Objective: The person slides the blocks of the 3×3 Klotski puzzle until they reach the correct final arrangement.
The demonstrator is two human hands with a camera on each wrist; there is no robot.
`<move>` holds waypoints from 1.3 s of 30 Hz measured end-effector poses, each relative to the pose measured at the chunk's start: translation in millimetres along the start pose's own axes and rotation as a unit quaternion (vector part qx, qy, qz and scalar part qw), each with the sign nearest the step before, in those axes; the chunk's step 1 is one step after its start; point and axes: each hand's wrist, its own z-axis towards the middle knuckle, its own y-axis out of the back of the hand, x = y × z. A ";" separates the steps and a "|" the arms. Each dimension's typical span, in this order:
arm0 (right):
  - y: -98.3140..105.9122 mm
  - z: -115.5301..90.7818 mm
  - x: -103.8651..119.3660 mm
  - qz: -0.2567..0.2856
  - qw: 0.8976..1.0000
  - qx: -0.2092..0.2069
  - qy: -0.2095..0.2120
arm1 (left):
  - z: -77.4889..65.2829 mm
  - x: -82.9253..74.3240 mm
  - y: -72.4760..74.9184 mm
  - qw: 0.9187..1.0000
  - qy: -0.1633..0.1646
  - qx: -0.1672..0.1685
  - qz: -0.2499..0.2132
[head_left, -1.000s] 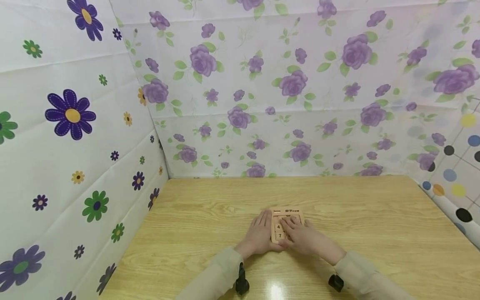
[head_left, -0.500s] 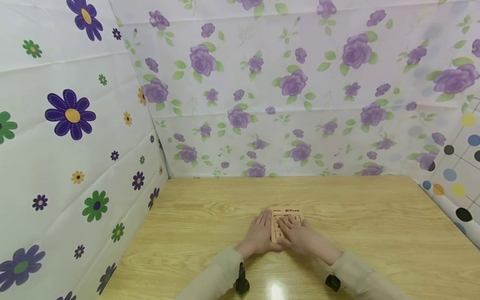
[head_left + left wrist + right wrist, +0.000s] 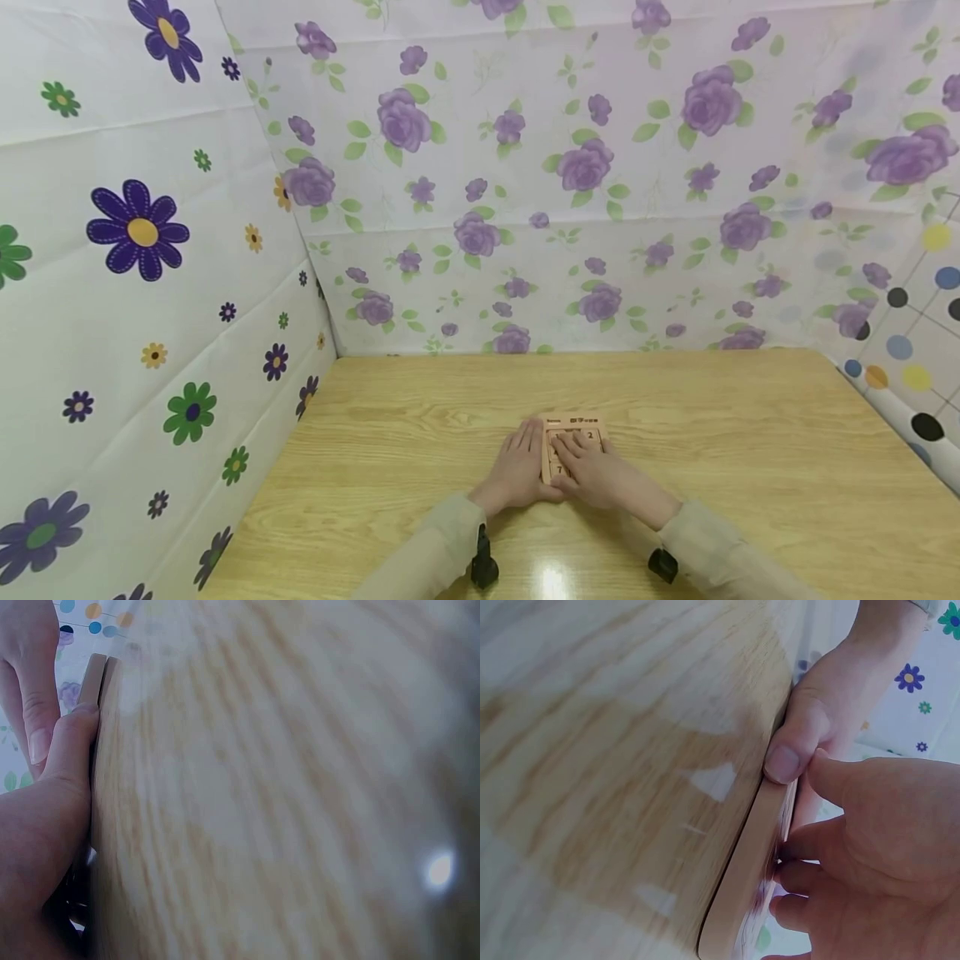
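Observation:
A flat wooden number sliding puzzle lies on the table, its tiles marked 1, 2 and 7 showing. My left hand lies along its left side with straight fingers, and the left thumb touches the near edge. Over the tiles rests my right hand, fingertips on the puzzle face and thumb by the near left corner. In the right wrist view the right fingers bend slightly and touch the tile surface. Several tiles are hidden under that hand.
The wood-grain table stretches out around the puzzle. A curtain with purple roses hangs behind it, a daisy-patterned sheet on the left and a dotted one on the right.
My right hand has slid slightly left over the puzzle, uncovering the 2 tile at upper right and covering most of the 4. My left hand stays where it was.

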 end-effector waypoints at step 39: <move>-6.7 0.4 -13.5 0.030 1.000 -0.001 0.007 | 2.0 0.3 -2.4 1.000 0.000 0.000 0.007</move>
